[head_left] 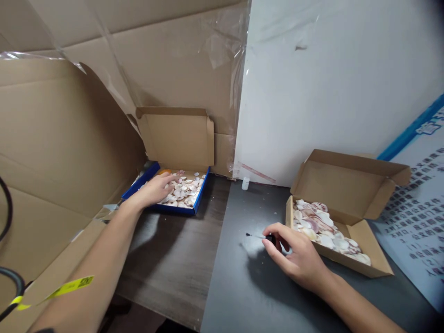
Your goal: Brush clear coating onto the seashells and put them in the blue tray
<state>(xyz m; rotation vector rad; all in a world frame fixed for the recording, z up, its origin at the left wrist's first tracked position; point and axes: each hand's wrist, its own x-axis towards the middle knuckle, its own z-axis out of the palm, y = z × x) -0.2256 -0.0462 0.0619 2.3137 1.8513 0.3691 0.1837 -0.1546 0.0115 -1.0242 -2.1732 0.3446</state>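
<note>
My left hand (157, 188) reaches into a blue-sided cardboard box (197, 203), its fingers stretched out over many pale seashells (187, 190). I see nothing held in it, though its fingertips partly hide the shells beneath. Over the grey tabletop, my right hand (294, 252) pinches the black cap of a small brush (269, 239) between thumb and fingers. The brush's thin stem points left and ends in a dark tip. A small white bottle (245, 183) stands near the wall, apart from both hands.
Beside my right hand, an open brown cardboard box (347, 256) holds larger shells (317, 222). Cardboard sheets (180, 69) line the left and back. A printed poster (416, 222) leans at the right. A black cable (12, 277) with a yellow tag hangs at the left.
</note>
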